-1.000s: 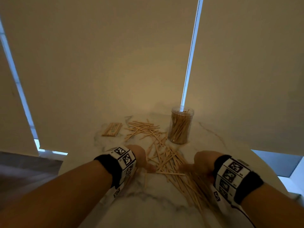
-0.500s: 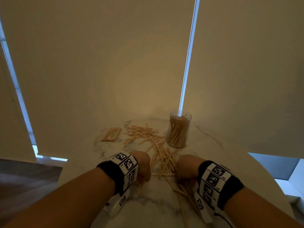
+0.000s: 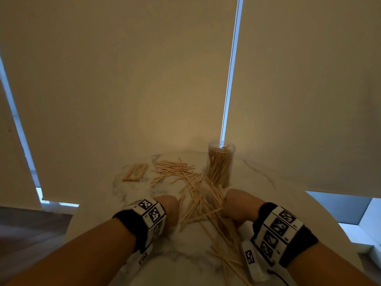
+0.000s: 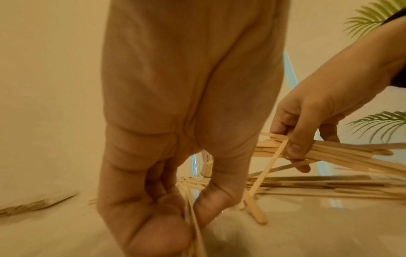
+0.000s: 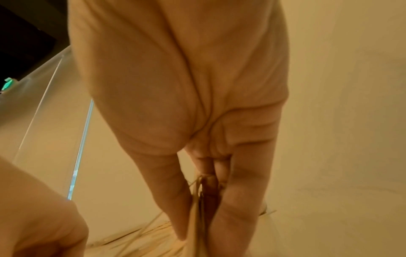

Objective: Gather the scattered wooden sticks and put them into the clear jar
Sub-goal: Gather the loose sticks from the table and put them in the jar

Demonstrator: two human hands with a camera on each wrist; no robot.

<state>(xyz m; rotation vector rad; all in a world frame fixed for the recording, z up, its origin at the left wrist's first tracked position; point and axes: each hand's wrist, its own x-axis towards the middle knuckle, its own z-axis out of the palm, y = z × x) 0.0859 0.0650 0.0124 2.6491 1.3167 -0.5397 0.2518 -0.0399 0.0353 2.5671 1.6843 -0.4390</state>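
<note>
Thin wooden sticks (image 3: 201, 205) lie heaped on the marble table (image 3: 185, 256) between my two hands. More of them are scattered further back (image 3: 175, 169). The clear jar (image 3: 220, 164) stands upright behind the heap, partly filled with sticks. My left hand (image 3: 168, 207) is at the heap's left side; its thumb and curled fingers pinch a few sticks (image 4: 194, 226). At the heap's right side, my right hand (image 3: 235, 205) grips a bundle of sticks (image 4: 342, 153) between thumb and fingers, held just above the table. The right wrist view shows that bundle (image 5: 196, 219) edge-on.
A tied bundle of sticks (image 3: 135, 172) lies at the back left of the table. More loose sticks trail toward the near right edge (image 3: 226, 250). Window blinds hang close behind the table. Green palm leaves (image 4: 377, 125) show at the right.
Both hands have moved toward each other, raking the sticks into a tighter heap. My right hand has closed round a bundle, and the left now pinches a few sticks.
</note>
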